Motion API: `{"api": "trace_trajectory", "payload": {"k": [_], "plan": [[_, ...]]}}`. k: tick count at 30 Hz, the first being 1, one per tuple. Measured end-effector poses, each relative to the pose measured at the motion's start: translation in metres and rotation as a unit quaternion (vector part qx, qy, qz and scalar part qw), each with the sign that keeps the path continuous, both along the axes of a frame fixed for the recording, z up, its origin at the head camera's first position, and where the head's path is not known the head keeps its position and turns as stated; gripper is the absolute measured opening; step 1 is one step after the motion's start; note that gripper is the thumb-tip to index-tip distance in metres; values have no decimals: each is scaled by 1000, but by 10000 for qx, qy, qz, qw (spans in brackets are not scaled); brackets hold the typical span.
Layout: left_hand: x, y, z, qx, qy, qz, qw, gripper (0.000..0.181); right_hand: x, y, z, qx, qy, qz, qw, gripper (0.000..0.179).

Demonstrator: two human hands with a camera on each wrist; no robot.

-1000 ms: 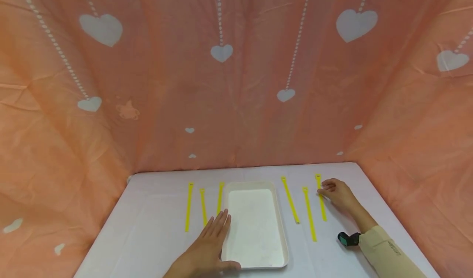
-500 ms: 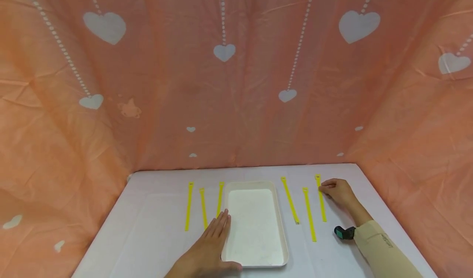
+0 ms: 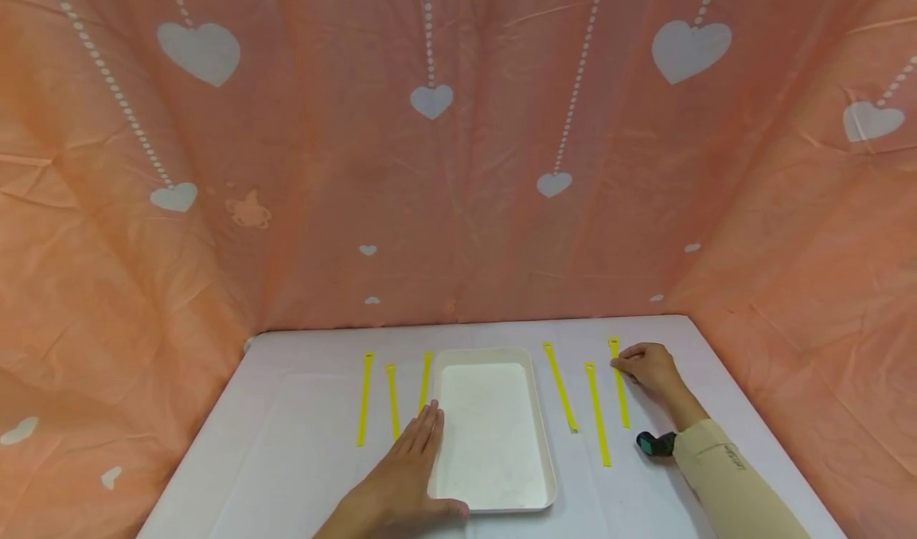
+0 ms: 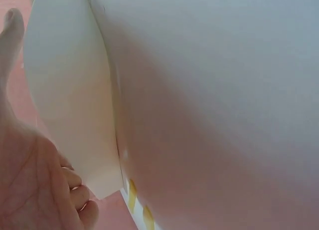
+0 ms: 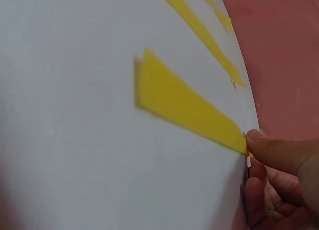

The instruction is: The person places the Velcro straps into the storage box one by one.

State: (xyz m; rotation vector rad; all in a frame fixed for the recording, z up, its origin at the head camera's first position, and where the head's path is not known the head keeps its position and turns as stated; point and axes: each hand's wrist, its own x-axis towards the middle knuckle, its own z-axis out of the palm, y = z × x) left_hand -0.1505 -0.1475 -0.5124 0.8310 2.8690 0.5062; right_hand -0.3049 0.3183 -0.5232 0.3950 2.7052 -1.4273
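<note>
A white rectangular tray (image 3: 542, 435) lies at the middle of the table. My left hand (image 3: 401, 467) rests along its left side, fingers extended together and thumb at the near left corner. The left wrist view shows the tray's outer wall (image 4: 70, 90) beside the palm. At the right, my right hand (image 3: 653, 370) pinches the rightmost yellow strap (image 3: 622, 404), a flat hook-and-loop cable tie with a slotted head, a little below that head. In the right wrist view the thumb lies over the strap (image 5: 184, 108), whose near end stands slightly off the cloth.
Two more yellow straps lie between tray and right hand, one closer (image 3: 560, 388) and one farther right (image 3: 598, 415). Left of the tray lie three others, the outermost (image 3: 364, 400) fully visible. White cloth (image 3: 286, 427) covers the table; a pink heart-patterned curtain (image 3: 458, 228) surrounds it.
My right hand has shifted slightly left, from beside the rightmost strap onto it, and its fingers have closed together. The left hand stays at the tray.
</note>
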Motion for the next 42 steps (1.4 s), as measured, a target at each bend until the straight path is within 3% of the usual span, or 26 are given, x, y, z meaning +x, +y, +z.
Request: {"api": "trace_trajectory", "payload": {"k": [7, 14, 22, 28, 36, 42], "plan": [[1, 2, -1, 199, -69, 33, 9998, 141, 1, -4, 2, 192, 35, -33, 9998, 30], [2, 6, -1, 52, -148, 229, 9996, 142, 1, -3, 0, 285, -25, -12, 9996, 29], [2, 7, -2, 111, -277, 273, 9992, 141, 4, 1, -5, 468, 264, 122, 9985, 25], [4, 7, -1, 139, -292, 277, 9991, 141, 7, 3, -5, 203, 321, 184, 9991, 27], [2, 8, -2, 82, -298, 295, 9991, 142, 15, 5, 6, -269, 341, 166, 9989, 26], [2, 8, 0, 120, -519, 362, 9979, 144, 18, 3, 20, -162, 768, 284, 9965, 25]]}}
